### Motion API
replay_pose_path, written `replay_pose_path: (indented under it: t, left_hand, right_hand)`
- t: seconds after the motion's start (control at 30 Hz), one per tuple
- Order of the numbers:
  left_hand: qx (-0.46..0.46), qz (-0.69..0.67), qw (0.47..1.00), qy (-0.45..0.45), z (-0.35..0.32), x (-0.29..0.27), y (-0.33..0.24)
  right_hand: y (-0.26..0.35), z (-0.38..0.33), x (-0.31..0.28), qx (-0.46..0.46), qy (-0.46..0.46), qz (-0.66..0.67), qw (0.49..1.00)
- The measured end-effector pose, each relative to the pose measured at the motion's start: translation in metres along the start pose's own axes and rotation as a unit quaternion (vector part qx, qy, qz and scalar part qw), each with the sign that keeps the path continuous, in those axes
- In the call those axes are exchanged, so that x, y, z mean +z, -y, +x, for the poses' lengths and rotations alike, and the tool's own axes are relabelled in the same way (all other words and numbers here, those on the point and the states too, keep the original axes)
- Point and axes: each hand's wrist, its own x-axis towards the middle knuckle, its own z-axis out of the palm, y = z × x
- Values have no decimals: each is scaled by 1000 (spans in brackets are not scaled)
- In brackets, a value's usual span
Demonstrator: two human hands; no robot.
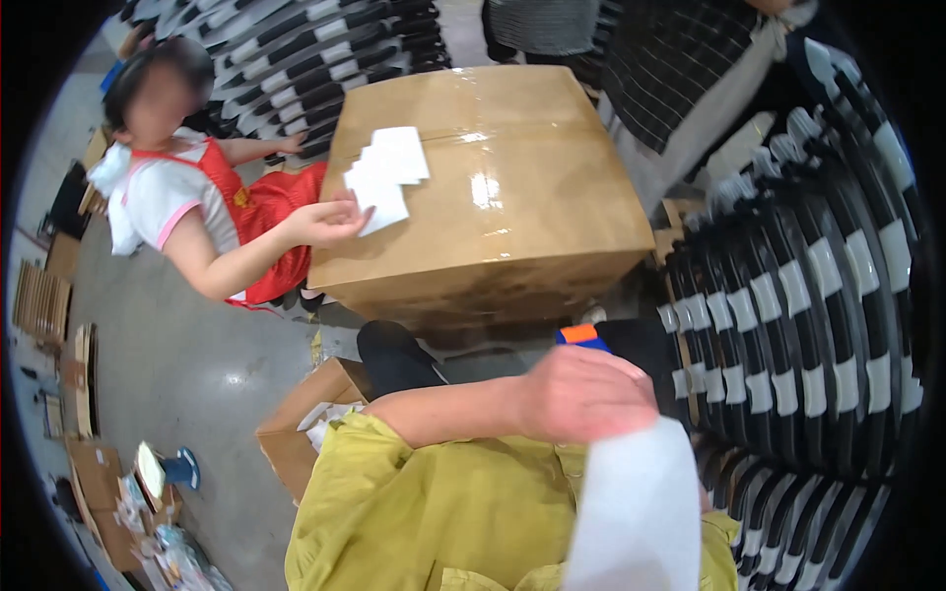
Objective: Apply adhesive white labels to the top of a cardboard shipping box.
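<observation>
My left forearm reaches across my body to the right, and my left hand [589, 396] is closed at the upper end of a white sheet [636, 512]. The sheet, long and soft-looking, hangs down in front of my yellow-green shirt. Only a sliver of skin from my right hand or arm [705, 498] shows at the sheet's right edge; its fingers are hidden. Just beyond my left hand is a blue and orange object [582, 336], its kind unclear. Ahead stands a large taped cardboard box [532, 177] with several white sheets [379, 182] overlapping on its left part.
At the left, a person in a red apron [236, 212] reaches a hand to the sheets on the box. Stacks of curved black parts with white wraps [788, 295] rise at my right and far left. An open carton [305, 419] sits beside my left leg. Another person stands beyond the box.
</observation>
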Motion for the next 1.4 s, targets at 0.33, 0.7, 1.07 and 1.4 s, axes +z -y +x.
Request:
replay_pose_path:
  t: [0.33, 0.7, 1.07, 1.4]
  left_hand:
    - [-222, 741, 622, 123, -2, -241, 119]
    - [-447, 770, 423, 168, -152, -384, 256]
    - [-518, 638, 517, 238, -153, -349, 284]
    - [-536, 579, 551, 272, -109, -254, 246]
  right_hand:
    - [-18, 23, -8, -9, -45, 129, 991]
    - [-27, 48, 2, 56, -115, 116, 985]
    - [-27, 56, 14, 42, -155, 121, 980]
    - [-27, 36, 10, 33, -68, 109, 991]
